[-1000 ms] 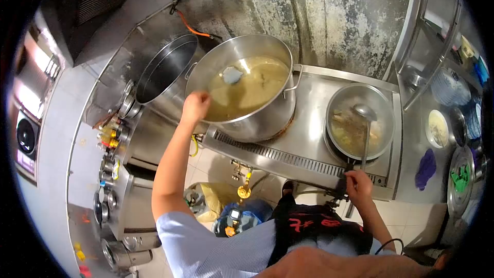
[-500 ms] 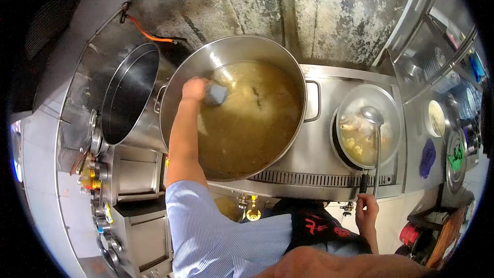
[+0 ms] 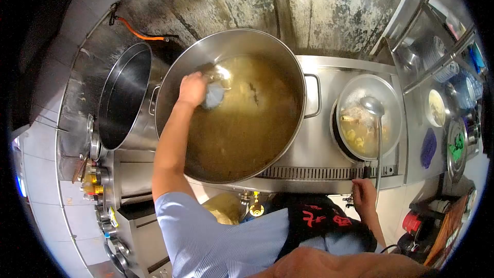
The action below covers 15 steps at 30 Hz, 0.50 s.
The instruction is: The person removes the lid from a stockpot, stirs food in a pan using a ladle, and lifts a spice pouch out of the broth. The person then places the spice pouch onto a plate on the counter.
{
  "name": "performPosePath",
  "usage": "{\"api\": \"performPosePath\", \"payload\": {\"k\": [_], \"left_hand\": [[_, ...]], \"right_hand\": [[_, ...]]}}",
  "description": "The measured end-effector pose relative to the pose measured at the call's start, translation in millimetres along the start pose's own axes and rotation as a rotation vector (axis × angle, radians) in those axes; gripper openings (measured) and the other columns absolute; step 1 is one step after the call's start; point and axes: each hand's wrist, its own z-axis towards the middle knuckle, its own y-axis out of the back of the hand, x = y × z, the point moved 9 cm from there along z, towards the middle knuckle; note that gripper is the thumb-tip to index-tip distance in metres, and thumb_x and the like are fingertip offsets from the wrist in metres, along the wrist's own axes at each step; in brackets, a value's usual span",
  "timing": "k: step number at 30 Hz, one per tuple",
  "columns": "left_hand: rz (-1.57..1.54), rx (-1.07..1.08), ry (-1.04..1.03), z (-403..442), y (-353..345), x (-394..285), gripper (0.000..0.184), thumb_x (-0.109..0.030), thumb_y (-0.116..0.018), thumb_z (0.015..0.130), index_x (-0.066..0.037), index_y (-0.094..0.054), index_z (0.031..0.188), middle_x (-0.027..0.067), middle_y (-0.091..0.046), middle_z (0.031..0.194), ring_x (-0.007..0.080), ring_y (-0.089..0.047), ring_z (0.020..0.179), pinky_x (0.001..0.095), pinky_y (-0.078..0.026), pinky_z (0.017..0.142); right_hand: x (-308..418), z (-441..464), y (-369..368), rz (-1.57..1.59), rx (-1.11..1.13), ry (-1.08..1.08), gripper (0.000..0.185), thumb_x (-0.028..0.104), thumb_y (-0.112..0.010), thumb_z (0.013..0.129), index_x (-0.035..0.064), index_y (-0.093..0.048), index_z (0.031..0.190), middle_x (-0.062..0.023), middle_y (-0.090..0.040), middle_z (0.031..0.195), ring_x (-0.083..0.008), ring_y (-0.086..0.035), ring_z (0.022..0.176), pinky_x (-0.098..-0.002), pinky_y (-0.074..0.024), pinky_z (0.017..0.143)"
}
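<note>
Inside the big steel stockpot (image 3: 300,118), near its left wall, my left hand (image 3: 193,89) is closed on a pale blue-grey, cup-like thing (image 3: 214,96). That thing is at the surface of the cloudy yellow-brown broth (image 3: 242,134), and its exact kind cannot be made out. My right hand (image 3: 364,195) grips the black handle (image 3: 367,171) of a pan (image 3: 395,123) on the right. Broth with pale yellow chunks and a bone-like piece (image 3: 352,117) fills the pan. A steel ladle (image 3: 372,106) rests in it, its long shaft passing beside my right hand.
Another tall steel pot (image 3: 103,108) with a dark inside stands left of the stockpot. A stained metal wall (image 3: 242,0) rises behind. To the right are a white bowl (image 3: 436,110), a purple cloth-like thing (image 3: 428,148) and a steel dish holding something green (image 3: 456,146).
My left hand and the blue-grey thing have moved slightly left and down in the view. My right hand stays at the pan handle. The whole view has shifted a little.
</note>
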Motion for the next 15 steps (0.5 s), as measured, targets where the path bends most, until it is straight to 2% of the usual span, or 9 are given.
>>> {"api": "performPosePath", "payload": {"k": [3,8,9,11,14,15], "left_hand": [[0.072,-0.060,-0.184,-24,41,-49,0.010,-0.006,-0.055,0.068,-0.009,-0.062,0.073,0.0084,-0.059,0.082,0.0239,-0.057,0.085,0.0374,-0.042,0.075],[0.070,-0.066,-0.448,-73,63,-116,0.009,-0.010,-0.054,0.070,-0.011,-0.063,0.069,0.0041,-0.059,0.077,0.0203,-0.057,0.084,0.0342,-0.042,0.078],[0.065,-0.014,-0.463,-80,61,-120,0.007,-0.009,-0.057,0.068,-0.010,-0.063,0.070,0.0052,-0.059,0.077,0.0212,-0.057,0.085,0.0337,-0.041,0.078],[-0.195,0.069,-0.412,-89,67,-115,0.007,-0.007,-0.059,0.068,-0.009,-0.064,0.072,0.0077,-0.058,0.077,0.0242,-0.058,0.084,0.0369,-0.043,0.078],[-0.223,0.130,-0.174,-86,70,-76,0.009,-0.005,-0.060,0.068,-0.010,-0.064,0.074,0.0108,-0.058,0.077,0.0282,-0.058,0.082,0.0402,-0.045,0.077],[-0.231,0.092,-0.115,-87,78,-61,0.007,-0.007,-0.059,0.071,-0.008,-0.065,0.076,0.0128,-0.059,0.081,0.0305,-0.058,0.082,0.0415,-0.046,0.078]], "right_hand": [[-1,5,-14,0.072,0.087,0.067,0.012,-0.001,-0.057,0.078,0.0041,-0.058,0.089,-0.0149,-0.056,0.074,-0.0292,-0.056,0.065,-0.0358,-0.0457,0.057],[5,6,-27,0.057,0.153,0.175,0.022,0.001,-0.061,0.073,0.0097,-0.059,0.093,-0.0120,-0.055,0.074,-0.0326,-0.056,0.068,-0.0416,-0.0444,0.059],[3,6,-29,0.051,0.163,0.169,0.022,0.001,-0.061,0.073,0.0096,-0.059,0.093,-0.0122,-0.055,0.074,-0.0327,-0.056,0.069,-0.0416,-0.0446,0.060],[0,6,-30,0.035,0.188,0.159,0.023,0.001,-0.061,0.072,0.0094,-0.059,0.093,-0.0124,-0.055,0.075,-0.0330,-0.056,0.070,-0.0416,-0.0449,0.061],[-9,5,-29,0.050,0.171,0.113,0.021,0.001,-0.062,0.072,0.0081,-0.059,0.091,-0.0132,-0.056,0.076,-0.0330,-0.057,0.072,-0.0409,-0.0459,0.063],[-10,4,-29,0.044,0.168,0.102,0.020,0.001,-0.062,0.072,0.0077,-0.059,0.091,-0.0133,-0.056,0.077,-0.0330,-0.057,0.072,-0.0408,-0.0460,0.064]]}}
